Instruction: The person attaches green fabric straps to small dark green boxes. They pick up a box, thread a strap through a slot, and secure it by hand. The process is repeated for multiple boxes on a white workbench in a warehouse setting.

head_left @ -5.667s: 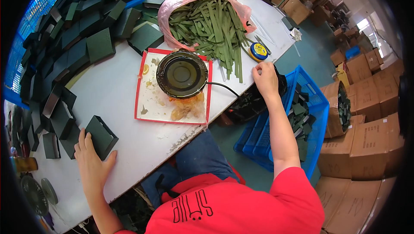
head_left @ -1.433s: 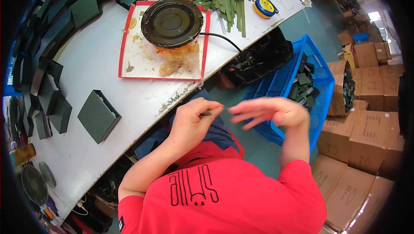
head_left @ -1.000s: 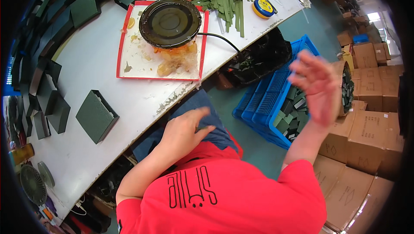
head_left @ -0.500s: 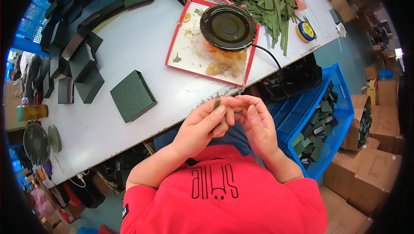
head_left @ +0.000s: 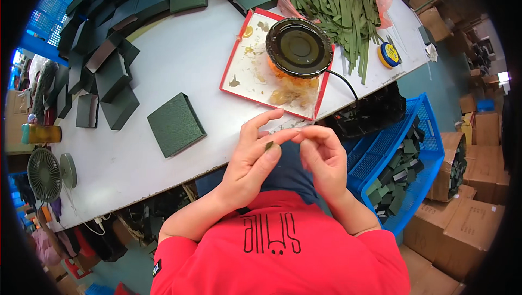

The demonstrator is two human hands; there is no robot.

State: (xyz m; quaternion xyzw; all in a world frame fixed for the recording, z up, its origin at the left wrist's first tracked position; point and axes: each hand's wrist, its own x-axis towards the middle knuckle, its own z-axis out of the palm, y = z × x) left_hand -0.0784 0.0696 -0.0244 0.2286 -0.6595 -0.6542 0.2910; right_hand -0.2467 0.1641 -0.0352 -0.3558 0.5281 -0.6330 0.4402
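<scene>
Between the thumb and index finger of my left hand (head_left: 247,165) is a small dark green strip (head_left: 269,145), with only its end showing. The other fingers of that hand are partly spread. My right hand (head_left: 326,162) pinches with thumb and index finger at the tip of my left index finger; what it holds there, if anything, is too small to make out. Both hands are over the table's near edge. A dark green textured box (head_left: 176,125) lies on the table to their left. Beyond my hands, a round black heated pot (head_left: 300,47) stands on a stained white board with a red rim (head_left: 235,56).
Green strips (head_left: 340,9) spill from a pink plastic bag at the back. A round blue-and-yellow tin (head_left: 389,54) sits to the right. Dark green boxes (head_left: 114,77) are piled at the left, near a small fan (head_left: 45,174). A blue crate (head_left: 432,151) holds green pieces.
My left hand has opened up, its index finger now stretched toward my right hand. The right fingers have closed into a pinch. The view has shifted slightly.
</scene>
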